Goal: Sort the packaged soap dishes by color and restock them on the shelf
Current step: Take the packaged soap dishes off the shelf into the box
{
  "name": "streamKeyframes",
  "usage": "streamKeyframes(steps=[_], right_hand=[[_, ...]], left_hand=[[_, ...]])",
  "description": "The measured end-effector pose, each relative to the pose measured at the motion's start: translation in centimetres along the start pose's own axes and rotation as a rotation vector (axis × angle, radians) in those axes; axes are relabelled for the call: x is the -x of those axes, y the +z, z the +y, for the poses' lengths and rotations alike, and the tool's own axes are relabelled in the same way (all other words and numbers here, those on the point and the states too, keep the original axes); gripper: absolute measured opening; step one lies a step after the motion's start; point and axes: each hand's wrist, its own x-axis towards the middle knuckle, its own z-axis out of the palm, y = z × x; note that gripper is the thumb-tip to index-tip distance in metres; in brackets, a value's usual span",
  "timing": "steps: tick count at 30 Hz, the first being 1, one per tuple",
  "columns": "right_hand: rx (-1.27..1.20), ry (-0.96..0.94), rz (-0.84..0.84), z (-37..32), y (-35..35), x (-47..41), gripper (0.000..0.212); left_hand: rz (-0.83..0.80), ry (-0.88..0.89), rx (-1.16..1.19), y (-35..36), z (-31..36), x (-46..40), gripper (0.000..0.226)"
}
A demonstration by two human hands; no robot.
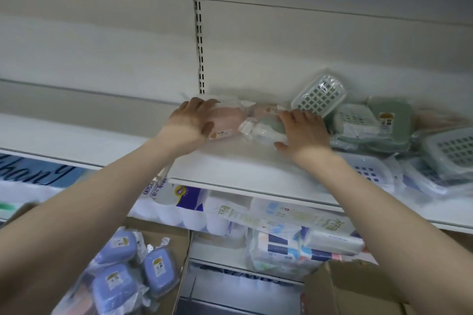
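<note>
Both hands are up on the white shelf [230, 169], working just below the slotted upright [200, 46] — that's the landmark here. Left hand [190, 124] is curled over a pink soap dish [225, 120] in its clear bag, fingers over the top, thumb on the near side, so it's closed on the pack. Right hand [302, 130], right of the upright, lies flatter, fingers spread over a green soap dish [273, 125] w/ thumb down on the shelf; pressing or gripping — can't tell. A 2nd pink pack seems to sit behind these, blurred. Further right of the upright is a loose pile of green dishes [376, 123], one white slotted tray [318, 94] tilted against the back panel, and greyish ones at the frame edge. Well below the upright, left, blue soap dishes [133, 271] wait in a cardboard box [179, 250]; paper goods fill the lower shelf. Handling, as a guess: light, rigid plastic shells inside slick, crinkly film, so the bag slides over the dish and packs skid on the painted shelf. Best hold is across the short sides of the hard shell, not the loose bag tail or taped flap. Not fragile, but the stacks look prone to slipping.
</note>
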Motion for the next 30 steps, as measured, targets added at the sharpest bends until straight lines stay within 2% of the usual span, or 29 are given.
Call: streamKeyframes(steps=[3, 6, 8, 12, 15, 17, 19, 27, 30], right_hand=[[-0.002, -0.060, 0.049, -1.1, 0.3, 1.5, 0.072], [-0.154, -0.106, -0.015, -1.5, 0.2, 2.4, 0.072], [-0.145, -0.135, -0.003, -1.3, 0.3, 2.7, 0.070], [-0.215, -0.054, -0.149, -0.4, 1.5, 2.8, 0.083], [-0.269, -0.023, -0.234, -0.4, 2.2, 2.6, 0.088], [-0.279, -0.009, -0.212, -0.8, 2.1, 2.6, 0.090], [-0.289, 0.001, -0.161, -1.4, 1.7, 2.6, 0.092], [-0.225, 0.137, -0.012, -5.7, -0.2, 4.4, 0.091], [-0.302, 0.168, 0.050, -9.5, -1.1, 6.1, 0.092]], left_hand=[[-0.050, -0.048, 0.089, -1.4, -0.4, 1.5, 0.060], [-0.095, -0.166, 0.214, -2.4, -0.9, 2.2, 0.057], [-0.114, -0.239, 0.275, -2.6, -1.0, 2.5, 0.055], [-0.055, -0.217, 0.107, -1.7, -0.5, 3.5, 0.048], [-0.001, -0.094, -0.080, -0.9, 0.6, 4.2, 0.066], [-0.068, -0.058, -0.168, -0.7, 1.1, 4.6, 0.089], [-0.132, -0.080, -0.205, -0.8, 1.1, 4.7, 0.099], [0.139, -0.025, -0.061, -3.1, -2.0, 9.5, 0.085], [0.182, -0.081, -0.043, -4.9, -4.7, 13.0, 0.083]])
